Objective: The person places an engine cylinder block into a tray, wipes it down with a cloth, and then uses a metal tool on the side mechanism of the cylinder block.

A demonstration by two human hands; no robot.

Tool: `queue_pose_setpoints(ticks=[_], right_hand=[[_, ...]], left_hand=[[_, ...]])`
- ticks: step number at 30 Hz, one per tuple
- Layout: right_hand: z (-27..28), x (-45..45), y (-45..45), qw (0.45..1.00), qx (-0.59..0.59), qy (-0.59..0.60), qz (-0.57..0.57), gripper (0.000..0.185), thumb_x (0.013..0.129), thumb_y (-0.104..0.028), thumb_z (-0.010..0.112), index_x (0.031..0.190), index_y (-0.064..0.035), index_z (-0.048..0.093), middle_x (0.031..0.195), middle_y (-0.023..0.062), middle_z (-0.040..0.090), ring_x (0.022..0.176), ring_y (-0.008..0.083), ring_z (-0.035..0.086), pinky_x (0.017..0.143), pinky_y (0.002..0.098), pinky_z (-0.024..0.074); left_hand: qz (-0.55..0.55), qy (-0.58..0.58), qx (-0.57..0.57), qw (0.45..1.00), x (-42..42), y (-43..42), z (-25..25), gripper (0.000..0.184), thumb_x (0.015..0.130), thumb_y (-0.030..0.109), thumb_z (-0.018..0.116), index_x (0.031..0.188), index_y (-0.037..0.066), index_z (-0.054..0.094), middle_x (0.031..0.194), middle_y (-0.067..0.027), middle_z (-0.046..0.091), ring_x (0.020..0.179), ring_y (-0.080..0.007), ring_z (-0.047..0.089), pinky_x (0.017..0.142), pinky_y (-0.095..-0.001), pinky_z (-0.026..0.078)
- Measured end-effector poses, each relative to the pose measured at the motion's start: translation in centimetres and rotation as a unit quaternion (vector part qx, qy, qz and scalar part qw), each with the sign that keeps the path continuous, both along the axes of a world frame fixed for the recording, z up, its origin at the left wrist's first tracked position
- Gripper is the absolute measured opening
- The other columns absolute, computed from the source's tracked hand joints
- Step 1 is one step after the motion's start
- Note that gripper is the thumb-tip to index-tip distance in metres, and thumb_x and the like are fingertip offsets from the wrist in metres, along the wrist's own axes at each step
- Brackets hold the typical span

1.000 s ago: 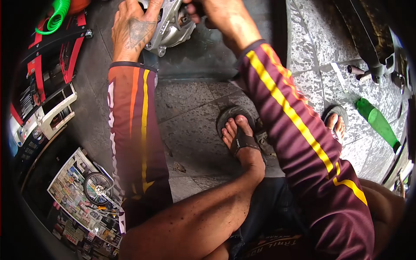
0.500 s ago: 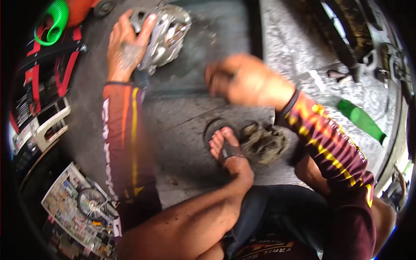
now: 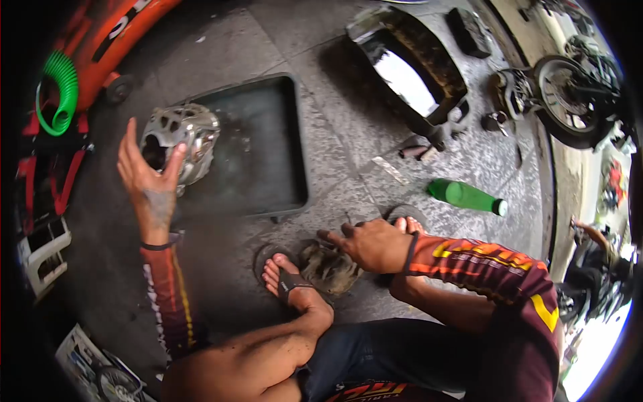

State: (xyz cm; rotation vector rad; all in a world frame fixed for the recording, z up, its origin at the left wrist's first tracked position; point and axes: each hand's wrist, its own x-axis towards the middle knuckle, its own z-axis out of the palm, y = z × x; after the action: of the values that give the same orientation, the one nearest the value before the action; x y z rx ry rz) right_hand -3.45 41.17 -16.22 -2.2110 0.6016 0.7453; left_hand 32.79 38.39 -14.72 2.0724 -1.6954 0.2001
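A silvery metal engine casing point(image 3: 194, 137) with round openings stands at the left side of a dark shallow tray point(image 3: 303, 144). My left hand point(image 3: 153, 181) is at the casing's left edge. Its thumb lies across the metal while the long fingers stretch up along the outer side, steadying the part. Over a crumpled, dirty rag point(image 3: 328, 271) near my feet hovers my right hand point(image 3: 376, 246), fingers apart and pointing left. Whether its fingertips touch the cloth is hard to tell.
Right of the tray lie a green bottle point(image 3: 463, 194) and a dark, hollow motorcycle body part point(image 3: 429, 63). A motorcycle wheel point(image 3: 568, 100) stands farther right. At the left are a green coiled hose point(image 3: 61, 94), an orange machine point(image 3: 110, 40) and red metal stands point(image 3: 67, 181).
My right hand has come down and away from the tray to the rag. The left hand keeps its place at the casing. The view has shifted, showing more floor at the right.
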Motion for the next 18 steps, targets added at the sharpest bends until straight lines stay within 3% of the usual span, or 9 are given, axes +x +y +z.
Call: queue_pose_setpoints(ticks=[2, 4, 6, 8, 10, 12, 15, 18], right_hand=[[1.9, 1.2, -1.9, 0.992, -0.054, -0.097, -0.061, 0.056, 0.090, -0.016, 0.057, 0.144, -0.0090, 0.045, 0.117, 0.0197, 0.063, 0.093, 0.0362, 0.070, 0.076, 0.0436, 0.0573], [2.5, 3.1, -4.9, 0.963, -0.055, -0.198, -0.177, 0.050, 0.088, -0.014, 0.061, 0.137, -0.0071, 0.050, 0.111, 0.0195, 0.064, 0.088, 0.0382, 0.069, 0.076, 0.0452, 0.0570], [2.0, 6.6, -8.3, 0.895, -0.102, -0.361, -0.241, 0.031, 0.093, -0.016, 0.060, 0.121, -0.0035, 0.059, 0.100, 0.0174, 0.065, 0.087, 0.0385, 0.067, 0.073, 0.0460, 0.0558], [1.3, 11.6, -11.5, 0.848, -0.124, -0.439, -0.271, 0.028, 0.094, -0.020, 0.062, 0.114, -0.0009, 0.063, 0.102, 0.0193, 0.067, 0.088, 0.0393, 0.067, 0.078, 0.0448, 0.0546], [0.6, 17.2, -14.3, 0.827, -0.147, -0.474, -0.264, 0.031, 0.095, -0.025, 0.061, 0.113, 0.0002, 0.065, 0.107, 0.0221, 0.067, 0.094, 0.0414, 0.066, 0.085, 0.0453, 0.0523], [1.3, 22.1, -16.0, 0.860, -0.139, -0.425, -0.247, 0.039, 0.096, -0.033, 0.059, 0.119, -0.0014, 0.063, 0.114, 0.0231, 0.066, 0.105, 0.0419, 0.063, 0.092, 0.0473, 0.0499], [0.3, 27.9, -18.3, 0.889, -0.158, -0.377, -0.209, 0.044, 0.097, -0.037, 0.057, 0.126, -0.0045, 0.061, 0.124, 0.0226, 0.062, 0.114, 0.0418, 0.060, 0.098, 0.0467, 0.0484], [0.8, 31.0, -19.1, 0.933, -0.115, -0.305, -0.154, 0.053, 0.097, -0.046, 0.056, 0.134, -0.0093, 0.058, 0.133, 0.0240, 0.057, 0.126, 0.0408, 0.054, 0.108, 0.0456, 0.0422]], left_hand=[[0.007, 0.250, -0.066, 0.966, -2.6, 2.7, 0.7, 0.071, 0.092, 0.035, 0.068, 0.146, 0.001, 0.038, 0.141, -0.0213, 0.046, 0.131, -0.0357, 0.045, 0.109, -0.0461, 0.035], [0.062, 0.473, -0.116, 0.871, -5.8, 5.6, 0.4, 0.064, 0.099, 0.037, 0.057, 0.149, 0.003, 0.034, 0.140, -0.0187, 0.047, 0.129, -0.0290, 0.048, 0.112, -0.0429, 0.036], [0.140, 0.663, -0.132, 0.724, -8.0, 7.8, -1.5, 0.069, 0.099, 0.049, 0.054, 0.147, 0.003, 0.036, 0.137, -0.0195, 0.049, 0.127, -0.0279, 0.049, 0.112, -0.0407, 0.038], [0.196, 0.823, -0.092, 0.525, -8.2, 8.6, -3.5, 0.085, 0.095, 0.062, 0.054, 0.147, -0.001, 0.032, 0.136, -0.0235, 0.047, 0.129, -0.0317, 0.048, 0.113, -0.0429, 0.038], [0.191, 0.869, -0.097, 0.445, -7.9, 8.0, -4.5, 0.104, 0.087, 0.071, 0.058, 0.148, -0.006, 0.024, 0.139, -0.0277, 0.042, 0.130, -0.0354, 0.047, 0.115, -0.0443, 0.035], [0.200, 0.879, -0.110, 0.419, -6.7, 7.0, -5.7, 0.123, 0.078, 0.077, 0.064, 0.151, -0.007, 0.012, 0.146, -0.0294, 0.032, 0.132, -0.0368, 0.043, 0.115, -0.0437, 0.035], [0.240, 0.885, -0.117, 0.381, -5.2, 5.4, -7.5, 0.132, 0.072, 0.077, 0.070, 0.153, -0.004, 0.006, 0.150, -0.0269, 0.026, 0.128, -0.0344, 0.045, 0.110, -0.0417, 0.039], [0.291, 0.880, -0.144, 0.347, -5.9, 3.7, -8.3, 0.133, 0.071, 0.075, 0.072, 0.156, 0.002, 0.002, 0.151, -0.0247, 0.025, 0.130, -0.0340, 0.044, 0.113, -0.0400, 0.037]])
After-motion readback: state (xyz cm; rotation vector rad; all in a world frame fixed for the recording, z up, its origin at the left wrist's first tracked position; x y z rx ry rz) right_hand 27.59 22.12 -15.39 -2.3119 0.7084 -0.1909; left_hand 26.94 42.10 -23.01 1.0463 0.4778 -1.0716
